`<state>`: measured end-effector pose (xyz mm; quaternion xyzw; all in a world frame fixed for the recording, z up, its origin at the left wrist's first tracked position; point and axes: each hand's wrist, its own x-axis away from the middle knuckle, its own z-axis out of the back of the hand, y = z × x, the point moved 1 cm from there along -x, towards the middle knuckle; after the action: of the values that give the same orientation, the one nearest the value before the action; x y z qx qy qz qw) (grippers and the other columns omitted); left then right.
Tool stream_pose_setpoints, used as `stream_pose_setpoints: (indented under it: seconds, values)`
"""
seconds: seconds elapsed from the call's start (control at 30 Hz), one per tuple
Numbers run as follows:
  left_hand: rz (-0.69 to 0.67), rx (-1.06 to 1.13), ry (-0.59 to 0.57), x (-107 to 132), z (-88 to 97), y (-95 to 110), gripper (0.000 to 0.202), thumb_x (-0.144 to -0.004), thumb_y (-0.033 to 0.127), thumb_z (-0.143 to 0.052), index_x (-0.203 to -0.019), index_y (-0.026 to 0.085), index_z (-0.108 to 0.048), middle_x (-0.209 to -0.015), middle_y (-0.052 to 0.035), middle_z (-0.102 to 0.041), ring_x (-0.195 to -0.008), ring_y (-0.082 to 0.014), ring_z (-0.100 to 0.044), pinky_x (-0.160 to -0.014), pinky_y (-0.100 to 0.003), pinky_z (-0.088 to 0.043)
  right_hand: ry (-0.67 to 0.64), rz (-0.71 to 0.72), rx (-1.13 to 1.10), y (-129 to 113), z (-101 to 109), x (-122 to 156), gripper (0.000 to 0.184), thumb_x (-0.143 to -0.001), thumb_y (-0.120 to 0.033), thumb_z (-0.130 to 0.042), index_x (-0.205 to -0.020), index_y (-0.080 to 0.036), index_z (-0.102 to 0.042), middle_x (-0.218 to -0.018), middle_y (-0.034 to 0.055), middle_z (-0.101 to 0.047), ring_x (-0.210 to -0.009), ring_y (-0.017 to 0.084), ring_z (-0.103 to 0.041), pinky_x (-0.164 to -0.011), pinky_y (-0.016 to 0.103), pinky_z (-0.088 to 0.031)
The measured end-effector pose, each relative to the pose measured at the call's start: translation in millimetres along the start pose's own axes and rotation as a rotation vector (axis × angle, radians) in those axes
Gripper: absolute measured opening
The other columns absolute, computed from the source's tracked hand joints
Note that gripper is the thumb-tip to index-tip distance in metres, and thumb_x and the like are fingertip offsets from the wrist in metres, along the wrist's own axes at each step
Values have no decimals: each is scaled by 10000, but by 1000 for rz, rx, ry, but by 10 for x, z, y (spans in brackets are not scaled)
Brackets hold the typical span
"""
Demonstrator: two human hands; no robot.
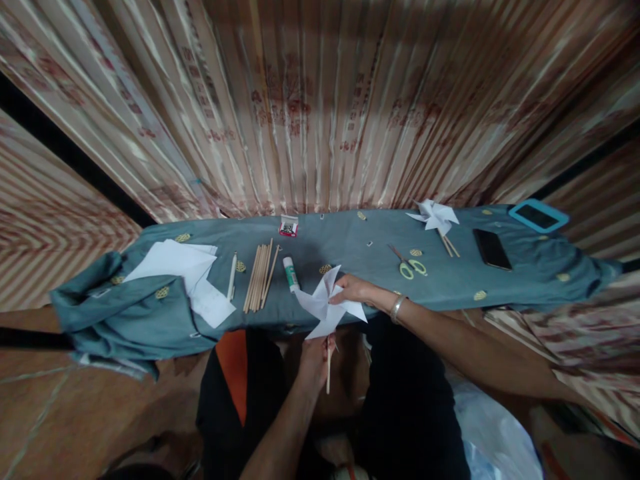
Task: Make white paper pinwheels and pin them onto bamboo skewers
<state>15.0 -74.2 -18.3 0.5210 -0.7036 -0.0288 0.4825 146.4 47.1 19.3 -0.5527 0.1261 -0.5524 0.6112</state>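
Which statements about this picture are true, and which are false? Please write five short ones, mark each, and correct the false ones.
1. The right hand touches a white paper pinwheel. True.
2. The left hand is holding the glue stick. False: the left hand holds the pinwheel's wooden stick; the glue stick is on the cloth.
3. A second pinwheel lies to the left of the black phone in the picture. True.
4. The bracelet is on the left wrist. False: the bracelet is on the right wrist.
5. The small red box is closed. False: it is open.
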Motion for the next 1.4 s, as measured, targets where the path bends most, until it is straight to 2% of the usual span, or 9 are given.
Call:
stream_pose_setpoints:
  seconds: [0.2,0.37,0.53,0.8,1.07,1.27,1.33,1.4]
  values:
    - [62,4,-3,-12,-15,-5,157,-556,76,-774,-582,88,-620,-550,-7,-569,-429,-19,-405,-368,-131,-212,-20,-24,167,-106,35,-82,91,-538,-192,-764,-558,-148,-688,-513,-46,-565,-512,95,-462,-492,211,-338]
    - [102,24,3,-14,-47,-9,137,-595,42,-774,-610,77,-642,-568,-6,-569,-431,-8,-416,-364,-116,-222,-69,5,276,-226,85,-104,112,-522,-158,-764,-493,-171,-656,-514,-46,-560,-557,115,-494,-528,215,-369]
    - [130,51,10,-10,-65,-7,109,-641,6,-740,-646,69,-652,-585,-9,-578,-442,-5,-441,-382,-101,-272,-111,30,342,-283,108,-110,82,-542,-166,-760,-533,-181,-679,-568,-34,-606,-617,146,-550,-585,223,-411]
    - [158,63,-1,-22,-50,-33,115,-622,27,-762,-679,74,-674,-590,-7,-596,-466,-34,-492,-439,-138,-369,-144,41,396,-264,125,-157,61,-568,-166,-756,-595,-180,-703,-608,-25,-627,-641,152,-560,-586,218,-406]
    - [135,72,22,-55,-66,-75,119,-600,-6,-693,-606,93,-627,-558,-3,-576,-468,-40,-483,-454,-143,-360,-172,35,358,-140,153,-187,129,-619,-206,-757,-591,-128,-659,-538,-40,-549,-536,91,-457,-490,190,-349]
    - [102,48,1,-15,-57,-48,129,-559,46,-715,-618,105,-617,-565,-3,-576,-489,-54,-485,-468,-162,-355,-95,89,304,-41,101,-33,112,-693,-236,-710,-689,-124,-700,-601,-24,-592,-584,112,-504,-519,201,-357]
    - [59,16,-16,2,-51,-34,159,-526,89,-741,-631,115,-624,-548,12,-567,-495,-62,-484,-486,-180,-370,-13,128,275,-10,48,106,124,-737,-252,-674,-745,-136,-715,-651,-14,-625,-631,129,-543,-560,210,-384]
    - [13,-14,-26,19,-56,-20,196,-485,144,-767,-624,125,-630,-519,29,-550,-485,-66,-471,-488,-195,-371,159,189,167,9,-31,295,150,-761,-282,-660,-794,-150,-723,-674,-7,-654,-636,142,-571,-588,226,-413]
